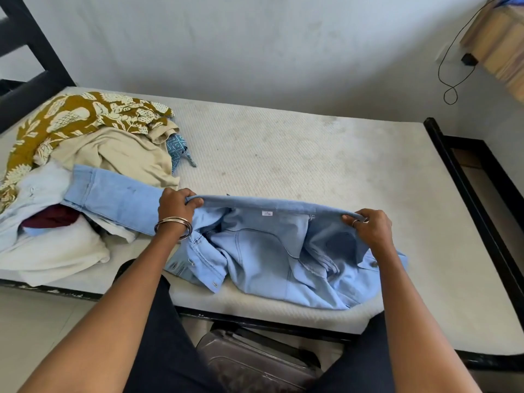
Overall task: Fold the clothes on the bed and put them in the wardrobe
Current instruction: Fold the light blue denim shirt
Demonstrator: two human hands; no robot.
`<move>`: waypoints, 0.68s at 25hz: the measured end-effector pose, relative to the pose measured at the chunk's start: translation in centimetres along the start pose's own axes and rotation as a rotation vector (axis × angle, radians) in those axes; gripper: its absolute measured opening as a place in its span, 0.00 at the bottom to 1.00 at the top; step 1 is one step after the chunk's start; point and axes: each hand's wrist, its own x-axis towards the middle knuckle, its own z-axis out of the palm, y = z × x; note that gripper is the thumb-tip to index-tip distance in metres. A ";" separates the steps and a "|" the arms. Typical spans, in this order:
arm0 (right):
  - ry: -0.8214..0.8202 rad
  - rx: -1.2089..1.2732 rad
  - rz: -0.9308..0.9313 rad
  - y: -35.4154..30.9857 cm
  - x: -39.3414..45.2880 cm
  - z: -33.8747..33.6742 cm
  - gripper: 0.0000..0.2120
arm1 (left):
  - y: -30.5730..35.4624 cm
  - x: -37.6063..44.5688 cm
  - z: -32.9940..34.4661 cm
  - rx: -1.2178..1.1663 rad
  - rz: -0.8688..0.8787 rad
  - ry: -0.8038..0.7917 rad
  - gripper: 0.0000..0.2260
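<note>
Down at the bottom we catch a grey suitcase (255,361) on the floor, tucked under the near edge of the bed (326,154). Just above it, we see the light blue denim jacket (272,251) lying on the mattress at that near edge, inside facing up, a small white label showing below the collar. Our left hand (175,207), bangles (174,226) on the wrist, has its fingers curled round the collar edge, pinching it. Our right hand (367,226), a ring on one finger, pinches the same edge at the other end, so the fabric stretches taut between them. One sleeve trails left onto the pile of unfolded clothes (79,165) at the bed's left edge, mustard print and beige cloth on top. A black cable (453,66) hangs down the wall towards the far right corner.
</note>
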 end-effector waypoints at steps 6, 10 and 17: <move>0.171 0.120 0.169 -5.5 -3.7 4.6 0.14 | 6.9 -3.6 2.6 -0.222 -0.120 0.007 0.12; -0.256 -0.096 -0.360 -5.7 -8.1 11.6 0.04 | 9.1 -9.8 7.5 -0.308 0.142 -0.334 0.36; -0.080 0.245 0.110 1.2 -12.8 14.7 0.15 | 3.7 -16.3 12.2 -0.432 -0.159 -0.228 0.25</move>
